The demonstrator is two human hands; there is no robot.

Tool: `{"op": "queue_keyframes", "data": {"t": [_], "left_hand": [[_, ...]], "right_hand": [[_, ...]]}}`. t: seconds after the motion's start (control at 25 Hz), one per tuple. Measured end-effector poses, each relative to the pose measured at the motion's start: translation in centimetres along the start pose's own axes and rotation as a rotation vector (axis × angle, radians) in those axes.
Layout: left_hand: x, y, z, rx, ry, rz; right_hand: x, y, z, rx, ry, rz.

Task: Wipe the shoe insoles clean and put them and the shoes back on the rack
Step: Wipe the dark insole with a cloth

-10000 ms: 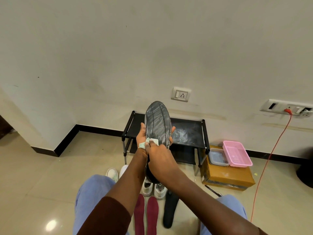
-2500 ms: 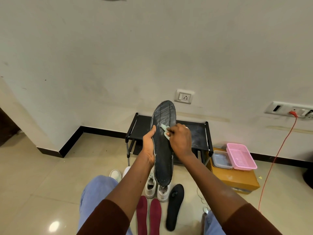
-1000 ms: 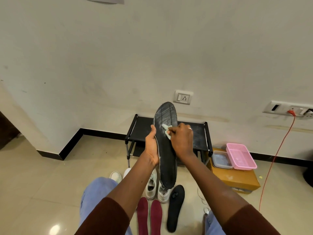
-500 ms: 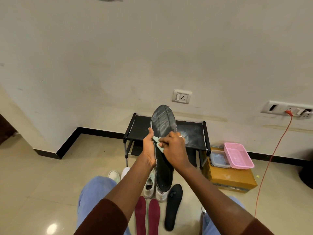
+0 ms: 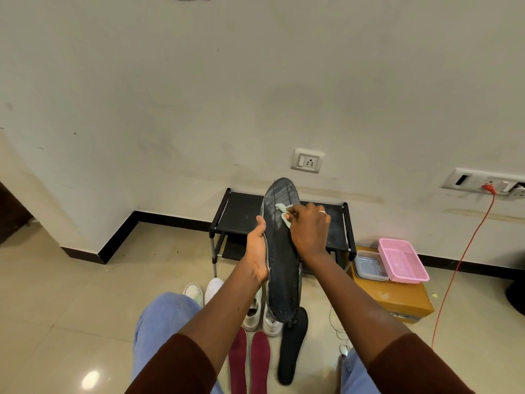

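Gripping the upright insole [image 5: 282, 268] edgewise, left hand [image 5: 257, 251] steadies it; right hand [image 5: 308, 231] pinches a cloth [image 5: 281, 209] near the toe — heel below.

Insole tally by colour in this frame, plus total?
Grey insole: 1
Black insole: 1
Maroon insoles: 2
Total: 4

The left hand [image 5: 257, 253] holds a dark insole [image 5: 281, 251] up. The right hand [image 5: 309, 231] presses a small cloth [image 5: 282, 211] on it.
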State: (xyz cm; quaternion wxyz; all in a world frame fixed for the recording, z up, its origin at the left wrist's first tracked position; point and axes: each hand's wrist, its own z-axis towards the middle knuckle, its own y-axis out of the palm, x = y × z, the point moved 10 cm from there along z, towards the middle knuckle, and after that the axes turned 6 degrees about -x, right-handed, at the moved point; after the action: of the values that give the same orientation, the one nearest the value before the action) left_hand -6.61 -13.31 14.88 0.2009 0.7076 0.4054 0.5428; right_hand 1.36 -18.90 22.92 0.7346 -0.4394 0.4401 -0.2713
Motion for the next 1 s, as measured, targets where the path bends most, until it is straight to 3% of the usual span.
{"op": "queue_keyframes", "data": {"t": [0.16, 0.36, 0.64, 0.8, 1.0], "left_hand": [[-0.3, -0.4, 0.1, -0.004, -0.016, -0.007], [-1.6, -1.2, 0.5, 0.008, -0.051, -0.082], [-1.9, 0.1, 0.2, -0.004, -0.071, -0.029], [-2.2, 0.3, 0.2, -0.007, -0.092, -0.012], [-2.0, 0.2, 0.5, -0.031, -0.075, -0.059]], "right_hand": [[0.0, 0.9, -0.3, -0.063, -0.024, 0.048], [-1.7, 3.1, -3.7, -0.197, -0.181, 0.111], [-1.4, 1.3, -2.4, -0.005, -0.108, 0.011], [-1.3, 1.1, 0.2, -0.041, -0.051, -0.050], [-1.0, 1.4, 0.7, -0.092, -0.017, 0.071]]}}
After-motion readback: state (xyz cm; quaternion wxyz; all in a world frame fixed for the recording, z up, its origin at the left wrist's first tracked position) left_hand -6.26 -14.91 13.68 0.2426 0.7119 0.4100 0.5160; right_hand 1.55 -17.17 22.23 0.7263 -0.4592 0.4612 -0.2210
